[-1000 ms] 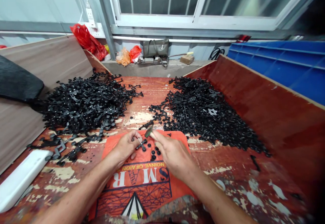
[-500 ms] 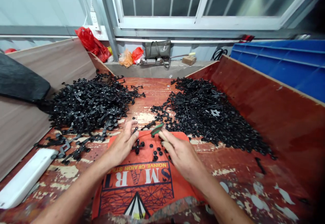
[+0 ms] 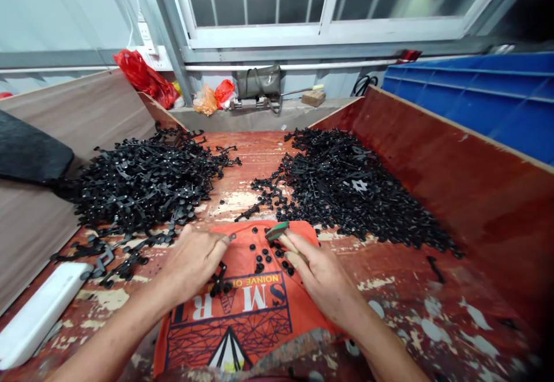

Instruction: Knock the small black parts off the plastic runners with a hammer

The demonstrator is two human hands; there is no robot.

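My left hand (image 3: 197, 263) is closed, its thumb and fingers pinched on a jointed black plastic piece (image 3: 220, 284). One end of that piece pokes out past the fingertips and the rest hangs below the palm. Wrapped in my right hand (image 3: 322, 269) is a small tool with a green head (image 3: 277, 231) and a pale handle. Both hands are over an orange printed cloth (image 3: 259, 295). Several small round black caps (image 3: 265, 252) lie on the cloth between them, and the green head is just above some of these. My right fingers partly hide the handle.
A heap of jointed black pieces (image 3: 142, 180) lies on the left, and another black heap (image 3: 346, 186) on the right. Wooden side boards (image 3: 459, 145) flank the worn red table. A white oblong box (image 3: 43, 313) sits at left; a blue crate (image 3: 471, 93) stands beyond the right board.
My left hand has drawn left and nearer to me with the black piece. The green-headed tool has turned and dropped slightly over the caps. The whole view has shifted a little.
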